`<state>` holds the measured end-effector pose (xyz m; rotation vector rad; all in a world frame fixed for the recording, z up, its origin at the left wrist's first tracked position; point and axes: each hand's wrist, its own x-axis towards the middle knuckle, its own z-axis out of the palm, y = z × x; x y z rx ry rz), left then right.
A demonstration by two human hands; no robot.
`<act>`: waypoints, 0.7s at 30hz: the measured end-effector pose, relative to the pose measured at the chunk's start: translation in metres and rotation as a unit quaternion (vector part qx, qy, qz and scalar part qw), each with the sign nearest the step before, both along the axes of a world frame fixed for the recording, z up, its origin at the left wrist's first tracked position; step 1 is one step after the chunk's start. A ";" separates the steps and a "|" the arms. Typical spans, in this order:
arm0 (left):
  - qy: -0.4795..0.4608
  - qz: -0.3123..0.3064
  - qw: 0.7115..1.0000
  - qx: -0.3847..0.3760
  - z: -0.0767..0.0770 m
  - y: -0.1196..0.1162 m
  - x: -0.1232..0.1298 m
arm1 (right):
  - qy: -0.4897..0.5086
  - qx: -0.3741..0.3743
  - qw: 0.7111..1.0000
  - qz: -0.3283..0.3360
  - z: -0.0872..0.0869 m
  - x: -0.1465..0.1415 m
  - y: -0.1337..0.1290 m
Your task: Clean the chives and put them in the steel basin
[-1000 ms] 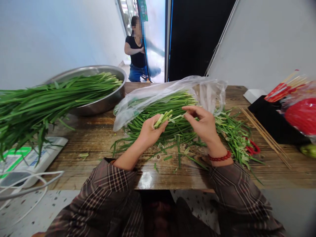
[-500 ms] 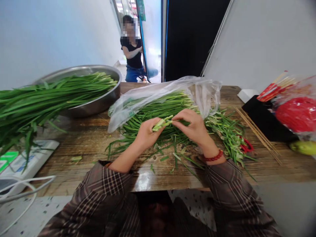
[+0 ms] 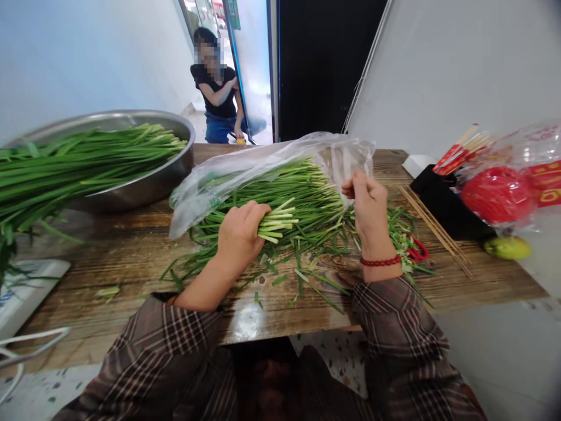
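Note:
My left hand [image 3: 242, 231] is wrapped round a small bunch of garlic chives [image 3: 279, 221], whose pale cut ends point right. Behind it lies a large pile of garlic chives [image 3: 302, 186], partly covered by a clear plastic bag [image 3: 245, 156]. My right hand [image 3: 369, 202], with a red bead bracelet at its wrist, is raised by the bag's right end. Its fingers are curled in to the thumb, and whatever they may hold is hidden. Below that hand is a heap of trimmed leaves and scraps [image 3: 397, 225].
At left a steel basin [image 3: 186, 158] holds more chives, their leaves hanging over a white device [image 3: 37, 286]. Red-handled scissors [image 3: 418, 250], wooden sticks [image 3: 433, 231], a black box [image 3: 451, 204] and a yellow-green fruit [image 3: 507, 248] lie right. A person [image 3: 219, 99] is at the doorway.
My right hand has left the bunch and moved up and right, toward the scraps and bag end. My left hand still grips the chives, now fanned out more. The view has shifted slightly right.

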<state>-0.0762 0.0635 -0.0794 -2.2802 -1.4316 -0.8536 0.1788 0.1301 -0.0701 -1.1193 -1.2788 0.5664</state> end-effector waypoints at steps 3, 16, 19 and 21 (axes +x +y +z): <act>0.014 0.028 0.998 0.057 0.004 0.001 -0.007 | -0.160 0.022 0.986 0.039 0.000 0.005 -0.001; -0.085 0.017 0.996 -0.006 -0.001 0.002 -0.007 | -0.391 0.106 0.882 0.240 -0.007 -0.055 -0.032; -0.112 -0.003 0.994 -0.011 -0.003 0.003 -0.006 | -0.275 0.083 0.868 0.406 0.007 -0.050 -0.037; -0.129 -0.013 0.991 -0.014 -0.004 0.005 -0.006 | -0.234 0.052 0.866 0.438 0.015 -0.042 -0.036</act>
